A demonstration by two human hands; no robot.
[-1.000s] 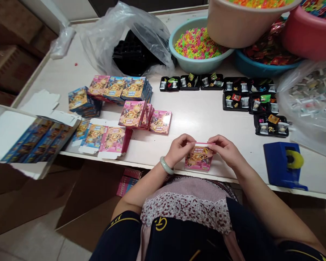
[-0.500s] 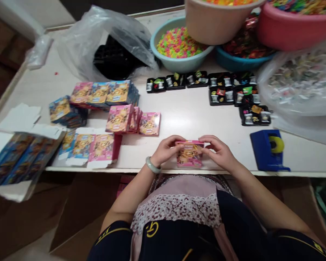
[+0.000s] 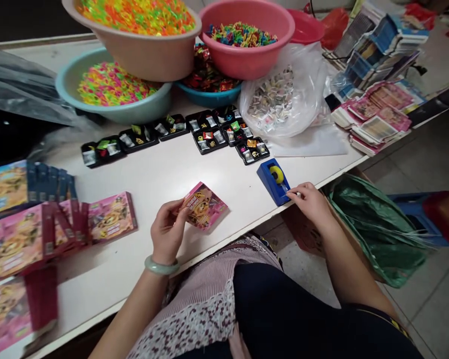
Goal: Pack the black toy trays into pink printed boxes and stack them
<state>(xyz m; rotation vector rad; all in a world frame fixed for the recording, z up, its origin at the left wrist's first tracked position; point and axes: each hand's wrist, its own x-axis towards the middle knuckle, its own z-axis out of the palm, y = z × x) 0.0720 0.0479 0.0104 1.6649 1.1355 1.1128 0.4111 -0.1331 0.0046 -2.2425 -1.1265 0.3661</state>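
Observation:
Between the thumb and fingers of my left hand (image 3: 169, 229) is a small pink printed box (image 3: 205, 205), tilted above the white table near its front edge. My right hand (image 3: 310, 200) reaches to the blue tape dispenser (image 3: 272, 180), which carries a yellow roll of tape (image 3: 276, 174). Thumb and forefinger pinch together at the dispenser's front end, on what looks like the end of the clear tape. Beyond the pink box, black trays (image 3: 211, 141) filled with small wrapped pieces stand in a row.
At the left are stacked pink boxes (image 3: 112, 215) and blue boxes (image 3: 7, 187). Basins of coloured pieces, among them a pink basin (image 3: 247, 55), line the back beside a clear plastic bag (image 3: 303, 107). Flattened printed cartons (image 3: 381, 109) lie at the far right. A green sack (image 3: 374, 229) hangs below the table edge.
My right hand has let go of the pink box and moved right to the tape dispenser. My left hand still holds the box, now turned at an angle. The view has swung right.

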